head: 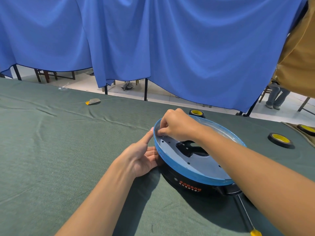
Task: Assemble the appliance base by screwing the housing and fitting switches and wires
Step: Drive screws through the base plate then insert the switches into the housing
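The round appliance base [196, 169], black housing with a blue rim, sits on the green cloth [68, 150] at centre right. Right hand [177, 125] reaches over the far-left rim, fingertips bunched together against the grey inner plate [172, 150]; any pinched part is too small to tell. Left hand [143, 157] braces the outer rim, fingers extended and apart. A yellow-tipped tool [245, 217] lies beside the base.

Blue curtains [170, 45] hang behind the green-clothed tabletop [51, 142], where tape rolls [280, 140] lie right and a small yellow-edged pad [93, 101] far left.
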A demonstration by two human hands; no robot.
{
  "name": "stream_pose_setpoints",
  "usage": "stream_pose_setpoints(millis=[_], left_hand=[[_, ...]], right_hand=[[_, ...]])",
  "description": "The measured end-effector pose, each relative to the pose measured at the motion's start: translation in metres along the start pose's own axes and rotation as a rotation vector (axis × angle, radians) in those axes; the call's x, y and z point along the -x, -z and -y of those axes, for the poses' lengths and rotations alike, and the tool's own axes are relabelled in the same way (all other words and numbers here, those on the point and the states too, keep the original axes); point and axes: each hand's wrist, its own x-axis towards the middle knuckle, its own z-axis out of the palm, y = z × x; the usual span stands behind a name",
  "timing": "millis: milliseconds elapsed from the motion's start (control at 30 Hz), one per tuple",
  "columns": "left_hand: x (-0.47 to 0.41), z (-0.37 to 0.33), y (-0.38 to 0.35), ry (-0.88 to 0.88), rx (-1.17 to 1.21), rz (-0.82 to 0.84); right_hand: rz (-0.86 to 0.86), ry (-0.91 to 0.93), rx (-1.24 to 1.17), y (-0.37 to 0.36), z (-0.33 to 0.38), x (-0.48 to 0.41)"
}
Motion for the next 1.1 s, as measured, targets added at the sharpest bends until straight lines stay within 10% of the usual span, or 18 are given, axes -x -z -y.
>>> stream_pose_setpoints(millis=[1100], left_hand=[[0.020, -0.007, -0.003, 0.025, -0.439, -0.094]], right_hand=[[-0.221, -0.108, 0.030, 0.051, -0.022, 0.119]])
